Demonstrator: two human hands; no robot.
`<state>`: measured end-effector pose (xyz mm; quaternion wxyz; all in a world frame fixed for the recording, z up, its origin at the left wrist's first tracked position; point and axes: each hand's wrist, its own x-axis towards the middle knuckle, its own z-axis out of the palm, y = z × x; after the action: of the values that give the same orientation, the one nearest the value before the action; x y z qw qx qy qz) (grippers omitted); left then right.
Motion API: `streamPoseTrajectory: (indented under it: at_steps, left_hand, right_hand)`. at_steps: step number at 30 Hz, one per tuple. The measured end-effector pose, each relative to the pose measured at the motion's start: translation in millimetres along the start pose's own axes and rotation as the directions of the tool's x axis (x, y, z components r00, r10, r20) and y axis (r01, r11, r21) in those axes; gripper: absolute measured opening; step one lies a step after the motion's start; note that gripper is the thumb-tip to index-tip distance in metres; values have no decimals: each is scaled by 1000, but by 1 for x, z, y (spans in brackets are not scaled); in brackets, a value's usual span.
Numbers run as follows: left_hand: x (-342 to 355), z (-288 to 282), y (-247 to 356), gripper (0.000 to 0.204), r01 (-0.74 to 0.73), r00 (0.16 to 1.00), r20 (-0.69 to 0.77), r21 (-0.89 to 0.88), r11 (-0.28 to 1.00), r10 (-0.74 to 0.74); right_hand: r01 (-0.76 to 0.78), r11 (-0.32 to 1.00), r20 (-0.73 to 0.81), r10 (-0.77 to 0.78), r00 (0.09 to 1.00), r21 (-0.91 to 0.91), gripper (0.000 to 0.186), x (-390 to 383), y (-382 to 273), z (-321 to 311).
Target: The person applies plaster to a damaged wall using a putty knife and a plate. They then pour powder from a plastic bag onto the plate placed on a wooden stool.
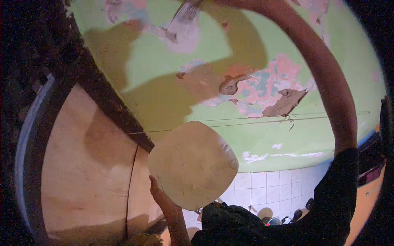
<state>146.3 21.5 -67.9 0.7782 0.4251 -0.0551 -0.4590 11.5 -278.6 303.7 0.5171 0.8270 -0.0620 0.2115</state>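
My left hand (pixel 161 199) grips a rounded-square, off-white plate (pixel 197 168) by its lower left edge, thumb along the rim. The other fingers are hidden behind the plate, whose face carries faint smears. My right arm arches up the right side, and my right hand (pixel 217 3) is mostly cut off by the top edge. Close to it, a dark, narrow streaked shape (pixel 187 11) lies against the wall; whether it is a tool's blade I cannot make out. Below that shape a pale, whitish patch of filler (pixel 184 39) covers part of the green wall (pixel 287 139).
Peeling pink and grey patches (pixel 262 86) with brown holes mark the wall. A thin string (pixel 246 118) crosses it. Wooden door panels (pixel 86 164) and a dark frame (pixel 111 110) stand at left. White tiles (pixel 279 190) lie below, with several small objects; an orange cabinet (pixel 371 197) stands at right.
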Motion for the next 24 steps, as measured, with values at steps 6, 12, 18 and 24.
streamPoseTrajectory:
  at_steps: [6,12,18,24]
  left_hand:
    - [1,-15,-5,64,-30,999,-43,7,1000,30]
    - [2,-15,-4,67,-37,998,-51,18,999,37]
    - [2,-18,-7,69,-53,998,-31,-53,997,51]
    - [-9,-13,5,65,-79,995,-61,-2,997,79]
  right_hand:
    - [117,989,66,-124,990,93,13,26,-13,2]
    - [56,992,-41,-51,998,116,16,41,0,17]
    - [156,962,-54,-148,988,225,15,47,0,3]
    - [179,970,14,-184,983,162,14,42,-4,10]
